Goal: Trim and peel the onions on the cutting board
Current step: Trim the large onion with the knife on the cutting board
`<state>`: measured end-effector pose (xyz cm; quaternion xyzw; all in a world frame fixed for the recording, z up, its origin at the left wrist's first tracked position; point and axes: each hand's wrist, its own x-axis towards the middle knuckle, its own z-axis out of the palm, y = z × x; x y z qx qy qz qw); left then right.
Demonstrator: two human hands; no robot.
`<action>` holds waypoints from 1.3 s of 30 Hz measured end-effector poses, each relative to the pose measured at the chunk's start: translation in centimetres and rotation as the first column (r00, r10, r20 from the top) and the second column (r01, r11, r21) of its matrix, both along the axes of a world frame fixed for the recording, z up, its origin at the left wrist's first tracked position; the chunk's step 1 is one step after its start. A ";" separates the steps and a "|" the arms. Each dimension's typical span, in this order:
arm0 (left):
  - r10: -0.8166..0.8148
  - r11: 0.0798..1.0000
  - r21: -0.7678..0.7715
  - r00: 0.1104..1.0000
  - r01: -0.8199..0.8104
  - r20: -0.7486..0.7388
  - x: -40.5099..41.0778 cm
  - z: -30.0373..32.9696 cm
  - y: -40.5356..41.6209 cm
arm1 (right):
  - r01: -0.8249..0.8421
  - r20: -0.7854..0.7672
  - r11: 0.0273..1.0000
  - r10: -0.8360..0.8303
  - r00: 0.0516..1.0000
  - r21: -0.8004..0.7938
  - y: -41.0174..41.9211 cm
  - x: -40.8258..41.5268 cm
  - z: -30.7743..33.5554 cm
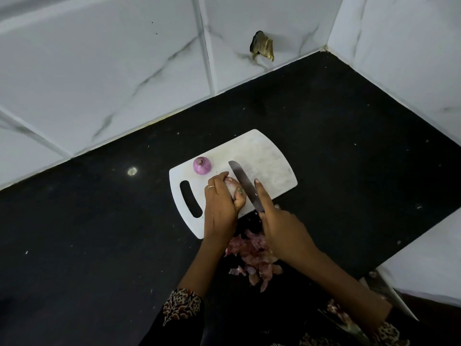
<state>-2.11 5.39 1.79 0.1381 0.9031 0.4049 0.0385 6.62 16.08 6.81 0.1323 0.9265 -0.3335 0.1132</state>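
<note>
- Your left hand (223,196) grips one onion (230,187) at the board's (269,166) near edge.
- Right hand (279,221) fingers wrap the knife (243,182) handle, index finger straight beside the blade, which sits against that onion: looks like trimming.
- Second onion (202,165), far-left on the board, looks peeled.
- Pile of skins (252,258) on the table near you suggests you're well along.

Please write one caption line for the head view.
Left hand holds an onion on the board; right hand applies the knife.
</note>
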 end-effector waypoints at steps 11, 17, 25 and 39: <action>0.021 0.999 -0.023 0.999 -0.022 -0.041 -0.6 0.1 0.7 | -0.074 0.051 0.989 0.068 0.996 0.125 -0.3 -2.5 1.0; 0.009 0.999 -0.037 0.999 -0.010 -0.042 -0.6 0.0 1.0 | -0.060 0.126 0.983 0.038 0.991 0.176 -0.5 -0.5 0.9; -0.004 0.998 -0.065 0.992 -0.004 -0.129 -0.9 -0.4 1.4 | -0.086 0.144 0.987 0.066 0.987 0.138 -0.2 -3.4 0.3; -0.004 1.000 -0.014 0.995 0.003 -0.099 -1.0 -0.6 1.0 | -0.056 0.118 0.982 0.035 0.992 0.183 -1.0 -1.7 -1.0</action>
